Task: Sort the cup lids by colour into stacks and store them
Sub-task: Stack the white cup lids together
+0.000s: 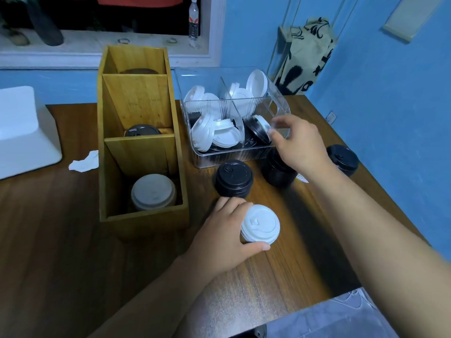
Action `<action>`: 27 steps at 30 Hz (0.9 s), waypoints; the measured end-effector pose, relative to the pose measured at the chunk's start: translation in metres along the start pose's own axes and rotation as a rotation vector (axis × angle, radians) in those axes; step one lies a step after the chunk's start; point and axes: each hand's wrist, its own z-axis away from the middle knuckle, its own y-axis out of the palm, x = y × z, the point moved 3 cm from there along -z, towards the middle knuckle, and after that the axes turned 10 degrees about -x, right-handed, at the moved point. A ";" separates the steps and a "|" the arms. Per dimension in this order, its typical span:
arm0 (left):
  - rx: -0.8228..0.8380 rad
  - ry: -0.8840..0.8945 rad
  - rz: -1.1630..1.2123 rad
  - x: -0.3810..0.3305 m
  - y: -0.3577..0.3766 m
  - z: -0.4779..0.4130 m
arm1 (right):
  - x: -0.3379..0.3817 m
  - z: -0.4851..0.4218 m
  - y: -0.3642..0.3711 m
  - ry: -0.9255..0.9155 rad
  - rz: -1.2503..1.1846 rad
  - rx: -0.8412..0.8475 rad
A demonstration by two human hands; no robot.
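Left grip [225, 234] around domed white lid stack [260, 224] on grained wooden table [61, 240]

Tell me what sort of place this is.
Likely a café or drinks-shop counter: a clear plastic bin of loose black and white cup lids, a wooden compartment box holding lid stacks, a printed paper carrier bag.

- Table [61, 240]: dark wood, grained, slight sheen.
- Divided box [144, 152]: pale matt wood.
- Bin [234, 154], centre: clear ribbed glossy plastic.
- Lids [260, 225]: smooth plastic.
- Tissue [84, 162], left: crumpled paper.
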 end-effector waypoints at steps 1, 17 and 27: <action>0.001 -0.001 0.002 0.000 0.000 0.000 | 0.000 -0.011 0.005 0.002 0.067 0.039; 0.004 -0.003 -0.002 0.002 0.000 -0.003 | 0.007 -0.045 0.035 -0.069 0.416 0.104; 0.007 -0.004 -0.001 0.002 0.000 -0.002 | 0.012 -0.006 -0.021 -0.164 0.280 -0.134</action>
